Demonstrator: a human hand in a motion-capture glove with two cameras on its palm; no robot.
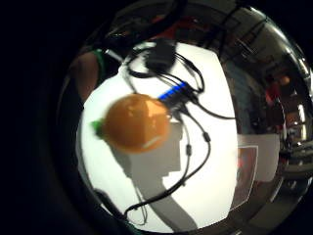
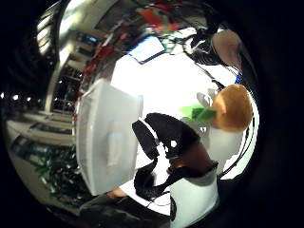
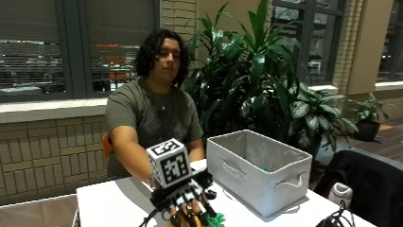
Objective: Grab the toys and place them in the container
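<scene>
In the outside view the person sits behind the white table [image 3: 113, 201], right arm stretched forward and down toward the lower middle of the frame. The gloved right hand [image 3: 186, 198] sits at the bottom edge there, fingers [image 3: 182, 215] pointing down and curled round an orange toy [image 3: 195, 221] with a green leafy end [image 3: 217, 220]; only the top of the toy shows above the frame's edge. Whether the toy touches the table or is lifted off it cannot be told from this view.

The grey fabric container [image 3: 259, 172] stands on the table in the lower right of the frame, just beside the hand, with handles cut in its near walls. A large potted plant [image 3: 264, 80] rises behind it.

In the little finger side view the orange toy [image 1: 137, 122] sits left of centre, its green end [image 1: 98, 127] toward the left, above the white table [image 1: 210, 186] and its shadow. Black cables [image 1: 195, 147] and a blue-ended box [image 1: 173, 93] lie on the table beyond it.

In the thumb side view the toy [image 2: 232, 108] is at the right, green leaves [image 2: 199, 113] pointing toward centre, and the container [image 2: 104, 137] fills the left.
</scene>
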